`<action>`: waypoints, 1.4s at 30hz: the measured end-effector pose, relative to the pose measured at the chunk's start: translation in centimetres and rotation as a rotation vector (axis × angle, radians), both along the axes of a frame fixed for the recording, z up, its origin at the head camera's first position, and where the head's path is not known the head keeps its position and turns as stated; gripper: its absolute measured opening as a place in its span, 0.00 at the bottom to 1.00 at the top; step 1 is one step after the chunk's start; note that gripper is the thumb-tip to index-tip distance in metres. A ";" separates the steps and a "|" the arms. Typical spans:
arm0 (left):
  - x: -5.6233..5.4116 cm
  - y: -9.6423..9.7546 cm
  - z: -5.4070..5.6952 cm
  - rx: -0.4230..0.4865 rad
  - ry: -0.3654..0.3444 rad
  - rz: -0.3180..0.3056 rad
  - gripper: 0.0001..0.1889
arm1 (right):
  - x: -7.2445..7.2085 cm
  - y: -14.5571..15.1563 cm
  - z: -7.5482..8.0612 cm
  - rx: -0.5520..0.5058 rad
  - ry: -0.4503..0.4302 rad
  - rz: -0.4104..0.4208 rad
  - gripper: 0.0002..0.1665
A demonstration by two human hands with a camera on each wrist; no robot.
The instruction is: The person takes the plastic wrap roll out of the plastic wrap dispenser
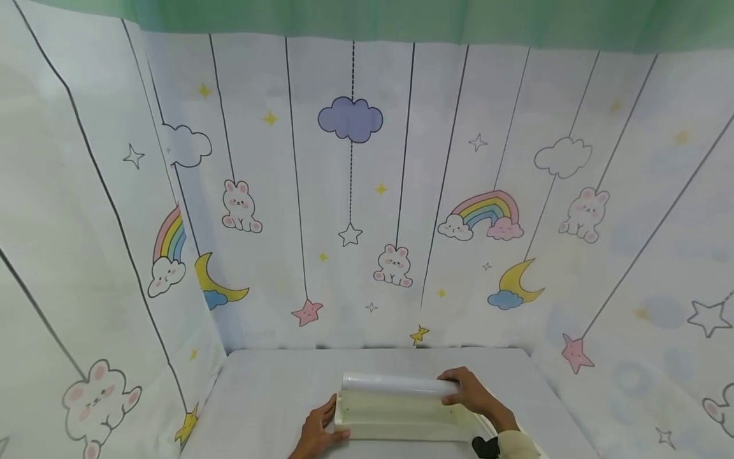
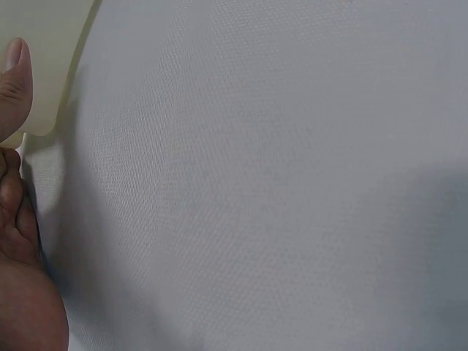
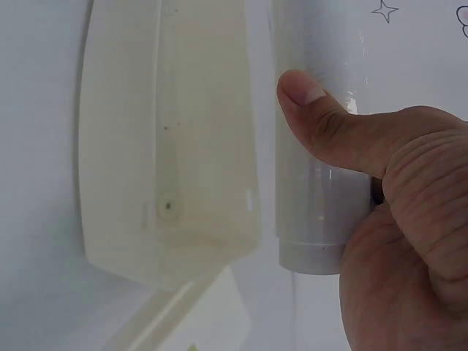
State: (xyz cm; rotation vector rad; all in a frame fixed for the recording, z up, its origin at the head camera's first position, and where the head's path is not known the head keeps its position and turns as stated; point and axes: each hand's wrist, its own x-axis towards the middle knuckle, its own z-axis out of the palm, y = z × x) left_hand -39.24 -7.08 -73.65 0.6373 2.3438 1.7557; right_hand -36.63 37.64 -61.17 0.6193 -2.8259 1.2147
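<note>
A long cream plastic trough-like box (image 1: 407,411) lies on the table, its hollow side showing. My left hand (image 1: 316,428) grips the box's left end, thumb along the front edge and fingers at the back corner. In the left wrist view only the thumb (image 2: 16,88) and curled fingers show, beside a corner of the box (image 2: 44,58). My right hand (image 1: 471,392) holds the right end of a shiny whitish roll of cling film (image 1: 390,384), thumb across it. The roll (image 3: 314,197) runs parallel to the box, just behind its far edge, with a narrow gap between them in the right wrist view.
A white cloth-covered table (image 1: 275,382) lies under everything. A pale strip-like piece (image 3: 164,314) lies beyond the box's right end. A black wrist device (image 1: 486,447) sits at my right cuff. White curtains (image 1: 355,191) with cartoon prints enclose the table at the back and sides.
</note>
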 end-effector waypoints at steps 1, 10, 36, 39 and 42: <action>0.0 0.0 -0.1 -0.003 -0.003 0.002 0.57 | 1.4 -1.5 2.6 0.020 -0.004 -0.009 0.23; -0.1 -0.2 -0.7 -0.006 0.040 -0.016 0.56 | 0.9 -1.6 3.5 0.021 0.035 -0.009 0.23; -0.4 -0.1 -0.7 0.009 0.039 -0.007 0.58 | -0.3 -1.8 5.9 0.095 0.060 -0.140 0.25; -0.5 0.0 -0.8 0.007 0.018 -0.003 0.59 | -0.3 -1.8 6.1 0.076 0.049 -0.157 0.26; -0.4 0.0 -0.8 0.014 0.000 -0.002 0.59 | -0.4 -1.9 6.2 0.058 0.043 -0.171 0.26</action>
